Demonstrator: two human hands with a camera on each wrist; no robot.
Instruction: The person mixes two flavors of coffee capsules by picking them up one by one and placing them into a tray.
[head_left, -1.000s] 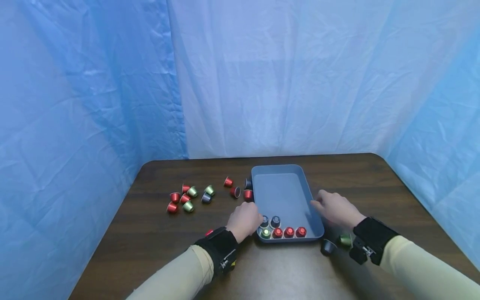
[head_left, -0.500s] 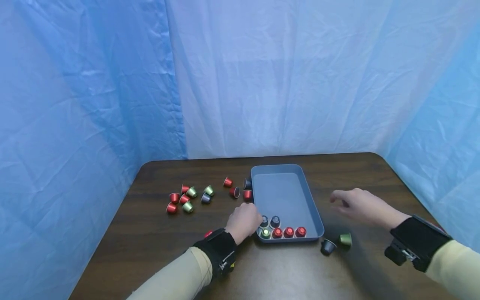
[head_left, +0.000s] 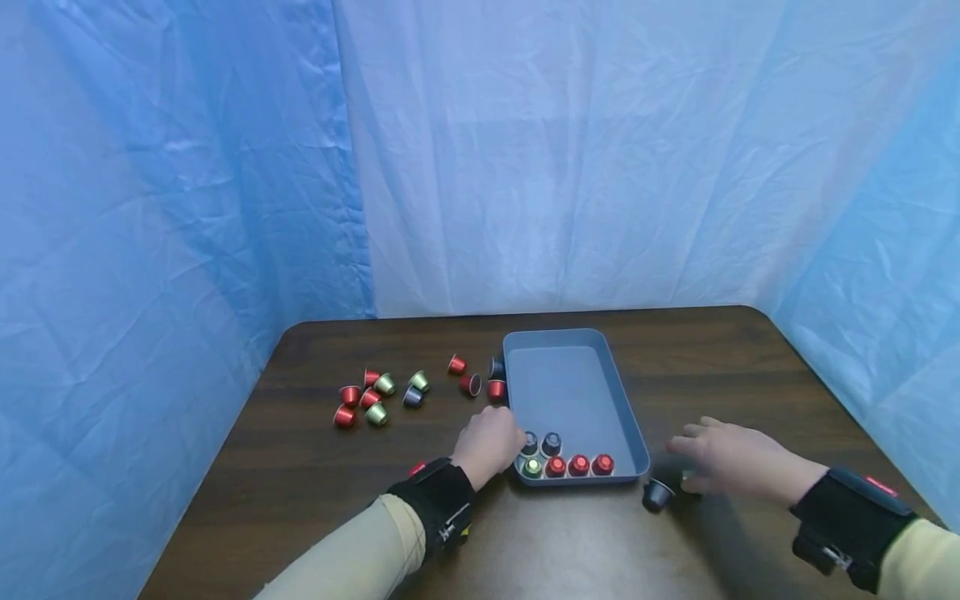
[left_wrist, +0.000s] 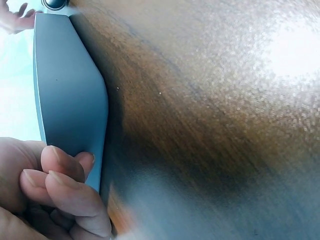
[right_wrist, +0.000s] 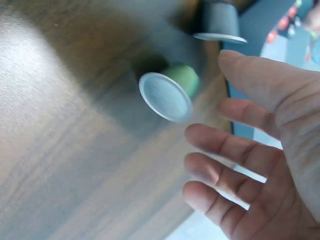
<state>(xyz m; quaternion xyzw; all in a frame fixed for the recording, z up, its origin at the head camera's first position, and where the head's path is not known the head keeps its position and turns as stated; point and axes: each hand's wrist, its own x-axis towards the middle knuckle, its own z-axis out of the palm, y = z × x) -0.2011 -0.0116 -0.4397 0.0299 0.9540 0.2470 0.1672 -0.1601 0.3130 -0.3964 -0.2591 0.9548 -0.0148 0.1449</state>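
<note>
My left hand (head_left: pixel 489 437) grips the left rim of a blue-grey tray (head_left: pixel 570 367), near its front corner. In the left wrist view its curled fingers (left_wrist: pixel 70 192) lie against the tray's outer wall. To the right of the tray, my right hand (head_left: pixel 738 462) reaches over a green coffee capsule (right_wrist: pixel 186 80), fingers loosely spread and nothing between them. The capsule lies on its side, mostly hidden in the head view. Beside it lies a dark grey capsule (head_left: pixel 657 496). In the tray's front, a green capsule (head_left: pixel 532 467), several red capsules (head_left: pixel 578 465) and two dark ones (head_left: pixel 551 443) stand in rows.
Left of the tray, red (head_left: pixel 345 416), green (head_left: pixel 377 413) and dark blue (head_left: pixel 412 396) capsules lie scattered on the brown wooden table (head_left: pixel 300 492). A red capsule (head_left: pixel 497 390) lies right by the tray's left wall. Blue and white sheeting (head_left: pixel 562 167) surrounds the table.
My right hand has left the tray's right rim, moved right, then come down over the green capsule with its fingers spreading. My left hand has stayed at the tray.
</note>
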